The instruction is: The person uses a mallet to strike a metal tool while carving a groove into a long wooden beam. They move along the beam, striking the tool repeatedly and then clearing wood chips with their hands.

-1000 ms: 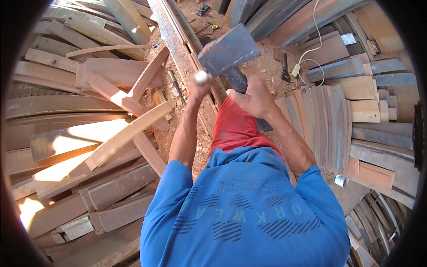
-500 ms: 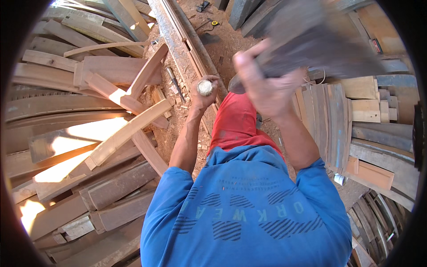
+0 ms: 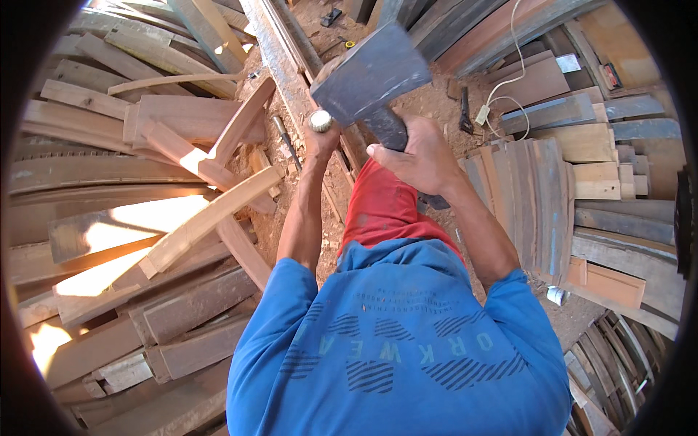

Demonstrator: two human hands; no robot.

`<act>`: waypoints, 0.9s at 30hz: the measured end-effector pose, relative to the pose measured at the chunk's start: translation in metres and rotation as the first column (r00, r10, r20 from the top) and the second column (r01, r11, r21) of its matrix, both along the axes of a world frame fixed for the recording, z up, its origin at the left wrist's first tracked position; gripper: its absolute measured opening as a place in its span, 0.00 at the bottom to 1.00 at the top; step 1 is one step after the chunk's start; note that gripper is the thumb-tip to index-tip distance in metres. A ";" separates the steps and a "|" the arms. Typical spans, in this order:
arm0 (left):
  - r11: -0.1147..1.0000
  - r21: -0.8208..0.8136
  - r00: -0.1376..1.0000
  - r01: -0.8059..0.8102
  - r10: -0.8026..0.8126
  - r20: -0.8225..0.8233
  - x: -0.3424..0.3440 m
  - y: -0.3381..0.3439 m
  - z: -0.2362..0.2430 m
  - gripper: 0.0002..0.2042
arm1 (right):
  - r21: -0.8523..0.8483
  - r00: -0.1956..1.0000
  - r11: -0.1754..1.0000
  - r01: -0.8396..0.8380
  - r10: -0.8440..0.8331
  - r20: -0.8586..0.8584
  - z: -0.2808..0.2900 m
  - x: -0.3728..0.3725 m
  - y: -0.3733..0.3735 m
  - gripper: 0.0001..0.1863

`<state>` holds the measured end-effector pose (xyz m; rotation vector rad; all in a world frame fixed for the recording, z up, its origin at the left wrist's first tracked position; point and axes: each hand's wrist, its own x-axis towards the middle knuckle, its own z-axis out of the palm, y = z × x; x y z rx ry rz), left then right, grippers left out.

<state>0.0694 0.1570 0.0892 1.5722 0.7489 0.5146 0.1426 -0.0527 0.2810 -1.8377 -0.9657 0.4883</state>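
Observation:
My left hand [image 3: 322, 139] is closed around the upright handle of a chisel [image 3: 319, 120]; I look down on its round, pale butt end, and the blade is hidden below the fist. Wrapped round the short handle of a dark, blocky mallet [image 3: 371, 73] is my right hand [image 3: 425, 154]. The mallet's head hangs just above and to the right of the chisel's end; whether they touch I cannot tell. Beneath the left hand runs a long grooved wooden beam [image 3: 270, 54], leading away to the far left.
Another chisel [image 3: 286, 142] lies left of the beam among wood shavings. Crossed wooden pieces [image 3: 211, 218] and stacked planks [image 3: 109, 174] fill the left. More boards [image 3: 523, 203] stand at the right. A white cable [image 3: 522, 54] trails at the far right, near a dark tool [image 3: 465, 109].
The mallet, raised and blurred at the upper right before, has come down and left toward the chisel. My left hand has shifted slightly left and away with the chisel.

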 end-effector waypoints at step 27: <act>0.996 0.083 0.997 0.011 -0.017 0.073 0.004 0.000 -0.008 0.06 | 0.040 0.997 0.996 0.077 -0.076 -0.028 0.020 -0.004 0.005 0.18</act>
